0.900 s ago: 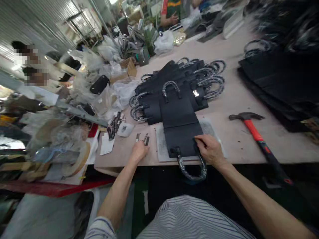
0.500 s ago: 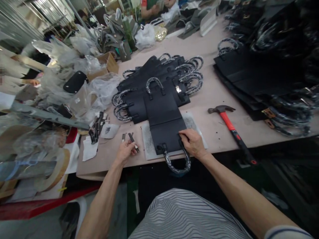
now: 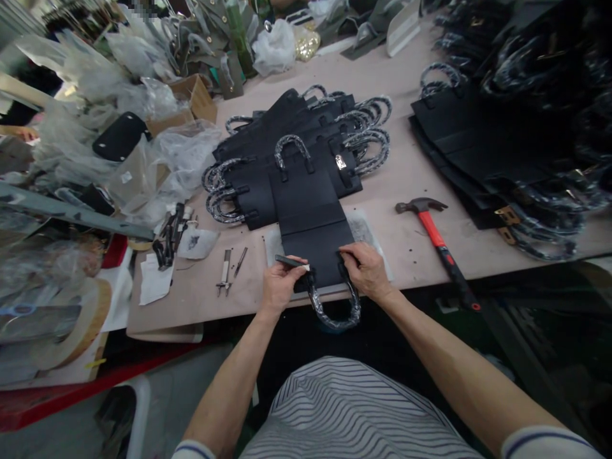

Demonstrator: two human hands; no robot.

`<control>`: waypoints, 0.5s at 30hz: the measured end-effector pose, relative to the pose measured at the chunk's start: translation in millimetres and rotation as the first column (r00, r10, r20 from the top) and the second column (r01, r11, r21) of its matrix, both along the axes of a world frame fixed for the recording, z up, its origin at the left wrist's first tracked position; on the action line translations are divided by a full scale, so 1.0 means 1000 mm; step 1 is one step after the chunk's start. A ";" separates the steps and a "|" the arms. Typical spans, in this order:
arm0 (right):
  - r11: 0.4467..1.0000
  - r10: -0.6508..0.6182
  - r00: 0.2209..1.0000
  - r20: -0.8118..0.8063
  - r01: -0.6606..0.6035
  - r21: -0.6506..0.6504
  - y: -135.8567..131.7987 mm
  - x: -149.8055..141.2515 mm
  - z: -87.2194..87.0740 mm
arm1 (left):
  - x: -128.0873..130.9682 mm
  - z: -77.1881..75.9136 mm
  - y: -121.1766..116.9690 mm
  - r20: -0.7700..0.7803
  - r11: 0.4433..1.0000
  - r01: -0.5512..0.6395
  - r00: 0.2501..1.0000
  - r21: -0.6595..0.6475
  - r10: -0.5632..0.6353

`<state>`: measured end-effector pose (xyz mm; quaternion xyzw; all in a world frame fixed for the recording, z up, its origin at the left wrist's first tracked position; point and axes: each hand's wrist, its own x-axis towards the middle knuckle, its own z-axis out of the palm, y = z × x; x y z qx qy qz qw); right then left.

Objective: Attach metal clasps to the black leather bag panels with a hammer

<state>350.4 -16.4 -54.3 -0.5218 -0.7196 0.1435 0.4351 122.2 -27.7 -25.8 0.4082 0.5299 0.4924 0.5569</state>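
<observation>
A black bag panel with a plastic-wrapped handle at each end lies lengthwise before me, its near handle hanging past the table edge. My left hand pinches a small dark bar with a pale end, right by the left base of that handle. My right hand is closed at the panel's right edge, fingertips pressed together beside the handle's other base. Under the panel is a pale slab. A hammer with a red and black grip lies to the right.
More black bag panels with wrapped handles are piled behind, and another stack lies at the right. Left of the slab are a metal tool and a thin rod. Plastic bags and a cardboard box crowd the left side.
My left hand has picked up the dark bar from the table and carried it right, to the handle's left base. My right hand stays at the panel's edge.
</observation>
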 end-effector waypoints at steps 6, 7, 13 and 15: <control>1.000 0.003 1.000 -0.007 -0.003 -0.003 0.000 0.000 0.001 | 0.009 -0.005 -0.008 -0.282 0.974 0.110 0.958 0.197 -0.051; 1.000 0.001 1.000 -0.006 -0.001 -0.005 0.000 0.000 0.001 | 0.009 -0.007 -0.009 -0.308 0.967 0.124 0.950 0.221 -0.051; 1.000 -0.003 1.000 -0.002 0.003 -0.014 0.001 0.000 0.002 | 0.006 -0.016 -0.015 -0.336 0.955 0.109 0.942 0.275 -0.011; 1.000 -0.003 1.000 -0.002 0.003 -0.014 0.001 0.000 0.002 | 0.006 -0.018 -0.016 -0.317 0.956 0.100 0.948 0.277 -0.007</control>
